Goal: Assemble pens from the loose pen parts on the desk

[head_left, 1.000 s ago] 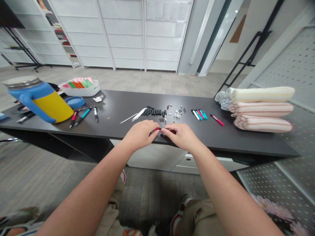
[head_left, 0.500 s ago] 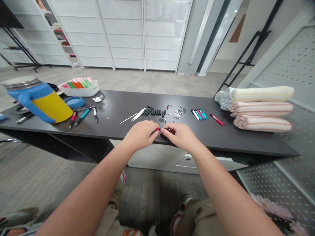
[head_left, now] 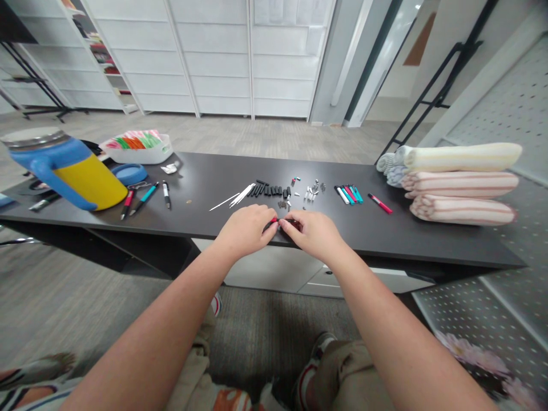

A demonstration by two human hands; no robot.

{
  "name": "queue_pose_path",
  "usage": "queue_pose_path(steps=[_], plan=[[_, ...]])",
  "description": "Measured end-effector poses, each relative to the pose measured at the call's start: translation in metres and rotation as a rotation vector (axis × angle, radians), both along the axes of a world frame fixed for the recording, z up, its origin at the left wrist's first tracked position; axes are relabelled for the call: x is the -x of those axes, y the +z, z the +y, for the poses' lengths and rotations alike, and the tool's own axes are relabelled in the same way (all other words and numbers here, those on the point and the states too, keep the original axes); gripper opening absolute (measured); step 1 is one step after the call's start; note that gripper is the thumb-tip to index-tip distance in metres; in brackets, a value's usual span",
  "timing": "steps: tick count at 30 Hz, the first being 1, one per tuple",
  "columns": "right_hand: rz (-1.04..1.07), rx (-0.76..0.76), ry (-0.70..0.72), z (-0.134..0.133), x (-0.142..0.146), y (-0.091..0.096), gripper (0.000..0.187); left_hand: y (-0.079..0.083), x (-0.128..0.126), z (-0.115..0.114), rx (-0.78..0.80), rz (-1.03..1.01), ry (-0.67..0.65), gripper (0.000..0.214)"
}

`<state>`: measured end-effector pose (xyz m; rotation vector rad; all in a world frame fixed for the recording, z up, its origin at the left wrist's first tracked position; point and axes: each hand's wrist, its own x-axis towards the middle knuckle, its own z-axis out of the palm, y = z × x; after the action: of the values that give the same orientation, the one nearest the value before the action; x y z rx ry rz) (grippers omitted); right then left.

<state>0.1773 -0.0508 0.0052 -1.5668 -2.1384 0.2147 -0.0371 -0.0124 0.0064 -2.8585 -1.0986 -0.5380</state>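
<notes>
My left hand (head_left: 247, 228) and my right hand (head_left: 314, 233) meet over the front edge of the dark table, both closed. Between them is a red and black pen (head_left: 274, 220); its red part is in my left fingers and its dark end reaches into my right fingers, which partly hide it. Just behind my hands lie thin white refills (head_left: 242, 194), black pen parts (head_left: 274, 191), small springs (head_left: 282, 204), and white and silver pieces (head_left: 310, 194). To the right are red, teal and white barrels (head_left: 349, 194) and a separate red barrel (head_left: 379, 203).
On the left stand a blue and yellow jug (head_left: 77, 171), whole pens (head_left: 145, 198), a blue lid (head_left: 129, 173) and a white basket (head_left: 136, 151) of colourful packets. Rolled towels (head_left: 464, 182) are stacked at the right end of the table (head_left: 205, 168).
The view has shifted slightly. My hands stay together at the table edge, still on the pen, with only a slight shift of the fingers.
</notes>
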Motion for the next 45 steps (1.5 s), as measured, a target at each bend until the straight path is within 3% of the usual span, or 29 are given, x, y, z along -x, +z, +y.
queue_pose_path(steps=[45], plan=[[-0.111, -0.038, -0.029, -0.0028, 0.0045, 0.0007, 0.025, 0.001, -0.0021, -0.0011, -0.019, 0.042, 0.04, 0.02]])
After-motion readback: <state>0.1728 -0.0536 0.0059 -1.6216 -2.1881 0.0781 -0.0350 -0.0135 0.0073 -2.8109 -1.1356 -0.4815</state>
